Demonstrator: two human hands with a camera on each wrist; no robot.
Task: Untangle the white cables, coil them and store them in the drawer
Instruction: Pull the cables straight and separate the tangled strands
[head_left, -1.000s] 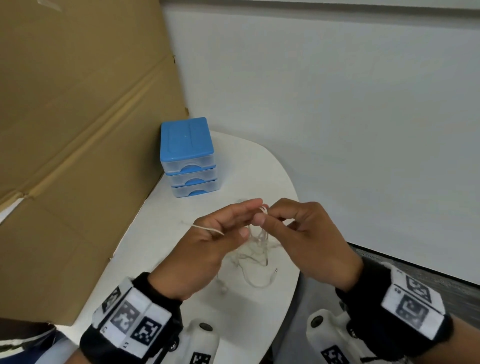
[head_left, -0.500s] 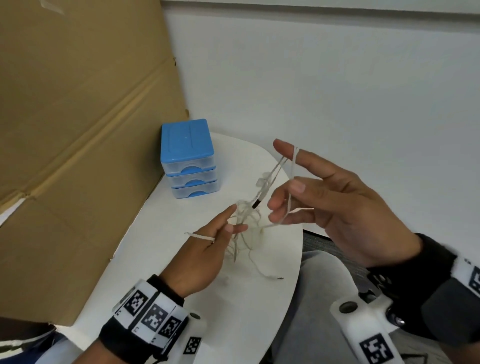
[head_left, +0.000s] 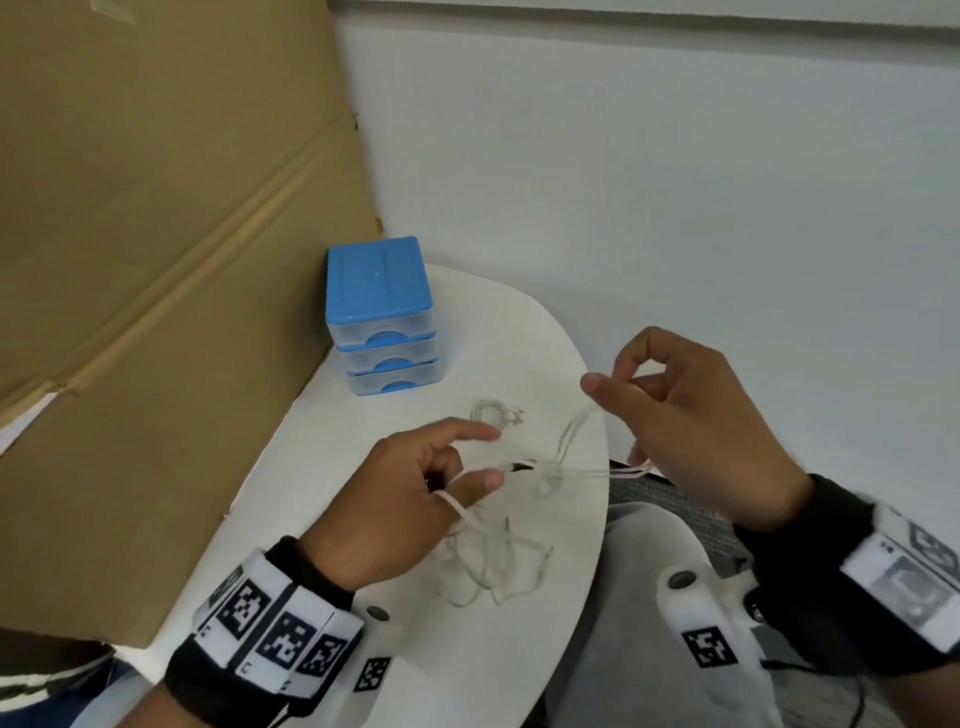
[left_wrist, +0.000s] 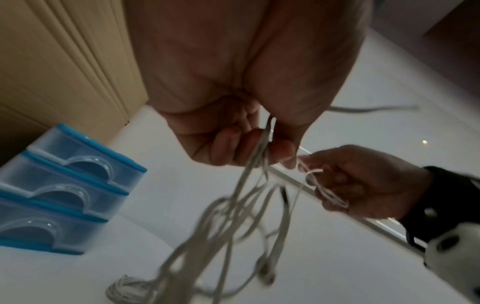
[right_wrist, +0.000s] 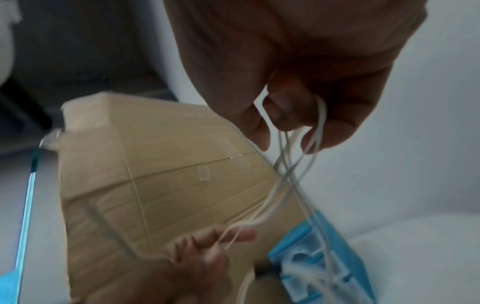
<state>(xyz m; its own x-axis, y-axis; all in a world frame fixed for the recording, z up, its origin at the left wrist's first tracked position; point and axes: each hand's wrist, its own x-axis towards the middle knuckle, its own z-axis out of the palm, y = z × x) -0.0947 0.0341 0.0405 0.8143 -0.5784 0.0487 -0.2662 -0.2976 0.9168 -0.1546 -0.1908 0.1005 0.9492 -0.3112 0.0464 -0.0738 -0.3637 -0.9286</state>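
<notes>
Tangled white cables (head_left: 493, 566) lie on the white table (head_left: 519, 332) in front of me, with strands stretched between my hands. My left hand (head_left: 467, 457) has a loop round one finger and grips a bundle of strands (left_wrist: 259, 164). My right hand (head_left: 623, 384), off the table's right edge, pinches strands that run over its curled fingers (right_wrist: 298, 115). A small coiled white cable (head_left: 491, 413) lies apart on the table behind my left hand. The blue three-drawer unit (head_left: 382, 317) stands at the back, all drawers closed.
A large cardboard sheet (head_left: 156, 260) leans along the table's left side, right behind the drawers. A white wall (head_left: 675, 182) rises behind. The rounded table edge (head_left: 605, 467) runs between my hands, and my lap is below it.
My right hand has come down and moved right, its fingers curling on the strands and pulling them sideways. The left hand dropped a little, and the small coil now shows.
</notes>
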